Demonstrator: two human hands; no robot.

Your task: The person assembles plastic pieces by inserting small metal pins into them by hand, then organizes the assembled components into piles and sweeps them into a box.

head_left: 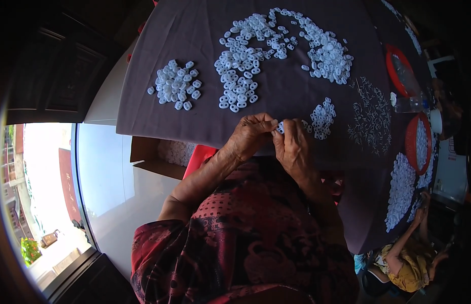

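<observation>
My left hand (251, 136) and my right hand (292, 147) meet at the near edge of a round table covered in dark purple cloth (195, 50). Both pinch one small white plastic piece (280, 127) between their fingertips. A small cluster of the same white pieces (322, 118) lies just beyond my right hand. A big spread of white pieces (240, 71) covers the cloth's middle, and a separate small heap (175, 85) sits to the left.
Thin white wire-like bits (371, 116) are scattered at right. Two red baskets (417, 144) (397, 71) and a clear bottle (410, 104) stand at the right rim. Another person in yellow (405, 258) sits lower right. A cardboard box (162, 154) sits under the table.
</observation>
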